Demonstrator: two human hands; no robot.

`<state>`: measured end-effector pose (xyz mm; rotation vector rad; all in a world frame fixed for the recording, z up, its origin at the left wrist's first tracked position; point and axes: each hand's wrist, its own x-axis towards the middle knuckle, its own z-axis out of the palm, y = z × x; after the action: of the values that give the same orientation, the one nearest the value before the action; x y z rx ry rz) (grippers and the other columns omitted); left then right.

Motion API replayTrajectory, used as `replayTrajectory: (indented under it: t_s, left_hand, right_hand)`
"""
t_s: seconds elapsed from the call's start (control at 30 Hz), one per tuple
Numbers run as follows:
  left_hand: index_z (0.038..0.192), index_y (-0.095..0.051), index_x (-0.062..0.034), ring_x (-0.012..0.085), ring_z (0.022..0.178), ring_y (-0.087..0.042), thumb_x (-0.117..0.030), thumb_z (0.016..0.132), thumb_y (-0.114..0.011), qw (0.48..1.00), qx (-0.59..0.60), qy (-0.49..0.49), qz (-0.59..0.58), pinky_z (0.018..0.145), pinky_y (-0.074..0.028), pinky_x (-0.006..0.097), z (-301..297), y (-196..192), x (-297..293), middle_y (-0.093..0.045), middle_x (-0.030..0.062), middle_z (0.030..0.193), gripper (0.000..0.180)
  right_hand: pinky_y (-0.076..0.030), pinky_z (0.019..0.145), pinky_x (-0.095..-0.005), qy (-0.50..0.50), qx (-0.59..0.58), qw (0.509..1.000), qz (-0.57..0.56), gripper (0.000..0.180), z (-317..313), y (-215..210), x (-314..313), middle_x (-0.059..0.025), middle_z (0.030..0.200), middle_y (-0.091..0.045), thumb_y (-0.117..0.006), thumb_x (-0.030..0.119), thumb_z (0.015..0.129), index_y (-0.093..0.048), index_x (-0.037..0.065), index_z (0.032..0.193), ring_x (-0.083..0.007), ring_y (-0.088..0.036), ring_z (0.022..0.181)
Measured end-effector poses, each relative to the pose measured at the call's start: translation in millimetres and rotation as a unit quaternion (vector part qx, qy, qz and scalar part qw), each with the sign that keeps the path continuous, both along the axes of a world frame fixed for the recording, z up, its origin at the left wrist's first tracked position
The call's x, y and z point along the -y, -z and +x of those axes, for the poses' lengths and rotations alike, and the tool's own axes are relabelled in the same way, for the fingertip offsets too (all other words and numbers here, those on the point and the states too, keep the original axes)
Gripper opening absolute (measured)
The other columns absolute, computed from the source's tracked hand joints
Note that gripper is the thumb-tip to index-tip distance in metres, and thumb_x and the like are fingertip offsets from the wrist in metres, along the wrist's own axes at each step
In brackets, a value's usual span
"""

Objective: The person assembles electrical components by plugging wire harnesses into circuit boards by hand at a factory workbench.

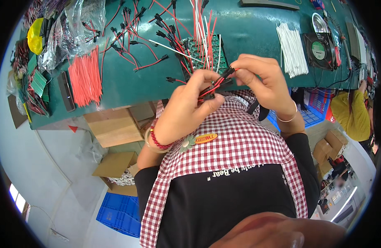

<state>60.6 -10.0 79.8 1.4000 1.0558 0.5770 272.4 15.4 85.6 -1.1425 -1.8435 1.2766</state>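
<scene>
Just off the green counter point(248, 33) at 6 o'clock, the left hand point(186, 107) is pinching the wire bundle point(213, 89) closed while the right hand point(261, 78) is gripping one black connector point(228, 72), best seated squarely.

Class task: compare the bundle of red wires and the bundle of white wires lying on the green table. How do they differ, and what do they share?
The red wires are red and lie at the person's left, beside a dark flat bar. The white wires are white and lie at the right, next to a small black fan. Neither hand touches them: the left hand and right hand hold black connectors. Both are neat piles of short cut wires.
</scene>
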Motion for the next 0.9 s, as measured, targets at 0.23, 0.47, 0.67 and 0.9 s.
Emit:
replayTrajectory:
  t_s: [0.23,0.47,0.67,0.9]
  left_hand:
    - [0.102,-0.052,0.0011,0.0075,0.059,-0.048,-0.019,0.097,-0.054,0.992,0.076,-0.099,-0.034,0.054,-0.040,0.025,9.4,17.1,6.0,-0.054,0.0036,0.065,0.021]
    - [0.129,-0.045,-0.0012,0.0054,0.055,-0.040,-0.019,0.102,-0.041,0.954,0.264,-0.050,-0.134,0.050,-0.034,0.020,5.2,9.7,1.2,-0.056,0.0036,0.080,0.033]
    - [0.129,-0.043,0.0006,0.0049,0.057,-0.039,-0.009,0.096,-0.039,0.878,0.377,-0.026,-0.292,0.049,-0.029,0.018,6.1,14.9,5.6,-0.053,0.0058,0.089,0.035]
    - [0.099,-0.050,-0.0005,0.0043,0.057,-0.037,-0.030,0.102,-0.042,0.870,0.448,0.026,-0.206,0.050,-0.031,0.019,5.5,21.7,2.7,-0.049,0.0032,0.083,0.031]
  right_hand:
    - [-0.046,0.059,-0.0366,0.003,0.061,0.996,-0.066,0.005,-4.3,-0.7,3.1,-0.0098,0.065,-0.061,-0.055,0.005,0.086,-0.057,0.001,0.089,-0.0256,-0.060,0.062]
    - [-0.045,0.065,-0.0357,0.030,0.096,0.989,0.109,0.007,-0.2,5.0,4.2,-0.0121,0.074,-0.059,-0.059,0.001,0.081,-0.055,0.000,0.086,-0.0292,-0.059,0.072]
    - [-0.044,0.068,-0.0373,-0.003,0.060,0.994,0.091,0.013,-0.9,8.5,0.6,-0.0118,0.078,-0.056,-0.065,0.002,0.075,-0.058,-0.001,0.085,-0.0303,-0.056,0.074]
    - [-0.042,0.066,-0.0341,0.042,0.104,0.986,0.128,0.010,3.8,4.6,-1.0,-0.0105,0.078,-0.051,-0.066,0.001,0.074,-0.058,-0.001,0.079,-0.0269,-0.052,0.074]
